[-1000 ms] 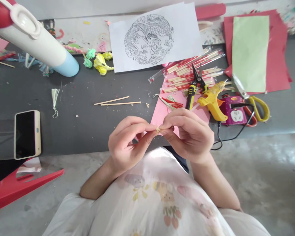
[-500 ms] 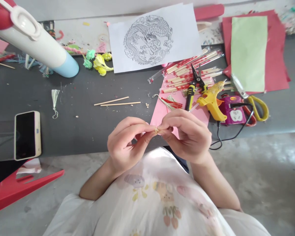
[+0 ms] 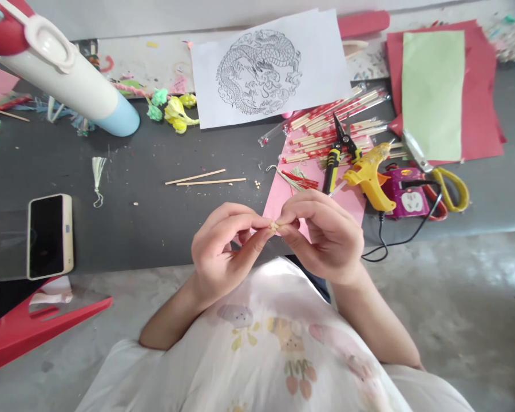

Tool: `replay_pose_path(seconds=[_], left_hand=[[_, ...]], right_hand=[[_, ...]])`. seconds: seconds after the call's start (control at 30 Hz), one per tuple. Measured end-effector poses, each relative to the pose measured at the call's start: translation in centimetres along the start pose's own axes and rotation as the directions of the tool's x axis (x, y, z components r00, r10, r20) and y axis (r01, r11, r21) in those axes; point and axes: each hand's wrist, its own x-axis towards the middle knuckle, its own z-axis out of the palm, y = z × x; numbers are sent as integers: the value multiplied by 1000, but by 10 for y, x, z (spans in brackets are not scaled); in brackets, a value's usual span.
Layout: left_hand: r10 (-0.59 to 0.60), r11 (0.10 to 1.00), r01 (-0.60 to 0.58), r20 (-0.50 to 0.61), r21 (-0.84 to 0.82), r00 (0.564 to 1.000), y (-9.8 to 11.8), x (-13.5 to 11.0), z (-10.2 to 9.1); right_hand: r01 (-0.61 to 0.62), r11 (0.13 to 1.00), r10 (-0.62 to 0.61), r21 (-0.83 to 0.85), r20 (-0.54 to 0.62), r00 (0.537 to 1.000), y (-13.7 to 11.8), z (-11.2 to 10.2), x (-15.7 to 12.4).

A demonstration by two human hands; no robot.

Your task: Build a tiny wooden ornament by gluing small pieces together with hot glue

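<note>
My left hand (image 3: 223, 252) and my right hand (image 3: 326, 234) meet fingertip to fingertip over the near edge of the dark table (image 3: 154, 212). Both pinch a tiny pale piece (image 3: 274, 226) between thumbs and forefingers; most of it is hidden by the fingers. Just behind my hands lies a pink sheet (image 3: 283, 197) with a small red and pale tassel (image 3: 298, 178) on it. Two thin wooden sticks (image 3: 206, 178) rest on the table beyond my left hand.
A yellow glue gun (image 3: 369, 174), pliers (image 3: 339, 149), purple socket (image 3: 409, 197), yellow-handled scissors (image 3: 446, 183) and packed sticks (image 3: 339, 123) crowd the right. A dragon drawing (image 3: 261, 68) lies at the back. A phone (image 3: 50, 234) is at left, a white and blue bottle (image 3: 68, 77) far left.
My hands have stayed together on the tiny piece, shifting only slightly. Nothing on the table has moved.
</note>
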Motion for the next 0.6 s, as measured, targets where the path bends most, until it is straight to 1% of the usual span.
replay_pose_path(seconds=[0.2,0.3,0.37,0.5,0.6], left_hand=[[-145,982,149,43,-115,988,4,0,1],[-173,976,178,51,-123,984,4,-1,1],[-152,983,156,44,-100,987,4,0,0],[-39,999,39,21,17,999,4,2,-2],[-10,998,9,18,59,1000,4,3,-3]], right_hand=[[-28,996,29,86,-12,999,1,4,-1],[-50,994,50,93,-6,999,1,4,-2],[-46,996,47,76,-9,999,1,4,-1],[-3,1000,3,-9,-11,1000,0,1,-1],[28,998,-29,-55,-13,1000,-1,-1,0]])
